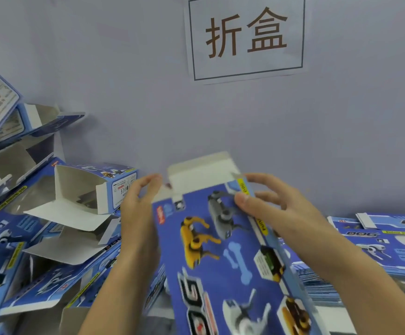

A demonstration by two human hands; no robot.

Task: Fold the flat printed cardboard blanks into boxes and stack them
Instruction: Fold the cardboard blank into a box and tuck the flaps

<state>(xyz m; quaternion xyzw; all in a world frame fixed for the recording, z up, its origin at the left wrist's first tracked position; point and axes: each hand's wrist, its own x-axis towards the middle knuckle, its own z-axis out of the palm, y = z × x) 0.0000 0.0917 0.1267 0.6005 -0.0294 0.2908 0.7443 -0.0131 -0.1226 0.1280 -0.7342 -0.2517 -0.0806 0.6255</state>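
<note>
A white paper sign (246, 37) on the grey wall (124, 68) reads "折盒" in large brown characters inside a thin dark frame. Below it, at the middle of the view, both hands hold a blue printed box (220, 250) whose face shows yellow and grey robot dogs, a pale blue bone and the word "DOG" in big outlined letters; its white top flap (201, 175) stands open toward the wall. The left hand (138, 213) rests along the box's left edge with fingers curled at the upper corner, and the right hand (269, 206) pinches the upper right corner, thumb on the printed face. To the left lies a loose heap of folded boxes (51, 213), their open ends showing plain white insides. At the right, a stack of flat blanks (385, 240) marked "DOG" and "TOP" lies on the bench.
</note>
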